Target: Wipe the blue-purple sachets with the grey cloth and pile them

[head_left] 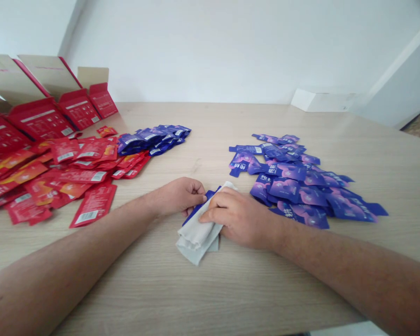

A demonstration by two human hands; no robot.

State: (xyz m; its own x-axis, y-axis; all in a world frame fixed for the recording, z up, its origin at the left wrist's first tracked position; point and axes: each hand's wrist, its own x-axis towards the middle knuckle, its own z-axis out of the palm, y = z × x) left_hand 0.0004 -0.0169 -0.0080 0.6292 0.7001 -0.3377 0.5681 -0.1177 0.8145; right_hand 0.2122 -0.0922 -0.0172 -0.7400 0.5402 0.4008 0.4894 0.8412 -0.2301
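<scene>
Near the middle of the table, my right hand (236, 215) is closed on a folded white cloth (199, 228), which hangs over a blue packet (192, 215). The fingers of my left hand (185, 196) pinch the packet's upper left edge. Most of the packet lies hidden beneath the cloth and my right hand. Flat purple-blue packets (283, 189) are spread to the right of my right hand. Beyond my left hand, more blue packets (154, 137) lie in an overlapping row.
Many red packets (70, 175) cover the left of the table (203, 298). Open red boxes (42, 116) stand behind them at the back left. A white box (322, 100) sits at the back right, by the wall.
</scene>
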